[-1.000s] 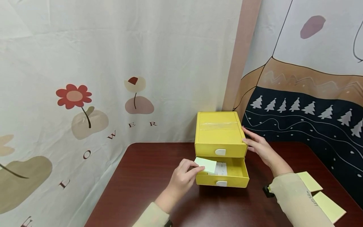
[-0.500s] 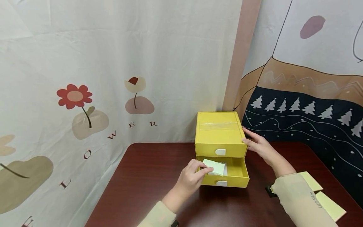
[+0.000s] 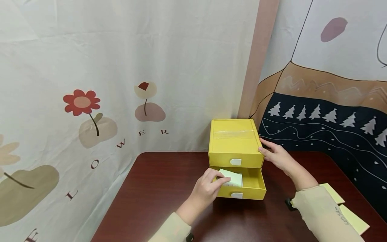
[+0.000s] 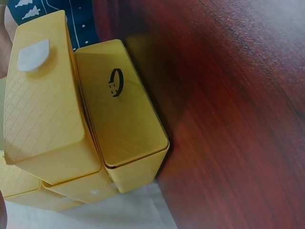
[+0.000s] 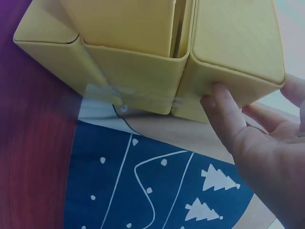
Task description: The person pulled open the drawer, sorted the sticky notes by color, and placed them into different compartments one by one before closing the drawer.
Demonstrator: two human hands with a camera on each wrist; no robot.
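Observation:
My left hand (image 3: 205, 188) is at the left side of a pulled-out yellow drawer (image 3: 252, 194), pinching a pale green sticky-note pad (image 3: 232, 176) between thumb and fingers. The pad sits low over the drawer, partly covering white paper inside. My right hand (image 3: 278, 158) touches the right side of the yellow drawer unit (image 3: 232, 143), fingers spread along its upper part. From the right wrist, the fingers (image 5: 224, 107) press against the side wall. The left wrist view shows the open drawer's front with its white handle (image 4: 34, 55), but hardly any of the left hand.
Two pale yellow-green pads (image 3: 353, 218) lie on the dark red table (image 3: 157, 188) by my right forearm. A printed curtain (image 3: 181, 67) hangs behind the table. Clear tape (image 3: 234, 133) crosses the unit's top.
My left hand has moved right with the sticky-note pad, taking it from the drawer's left edge further over and lower into the drawer. The right hand stays against the unit.

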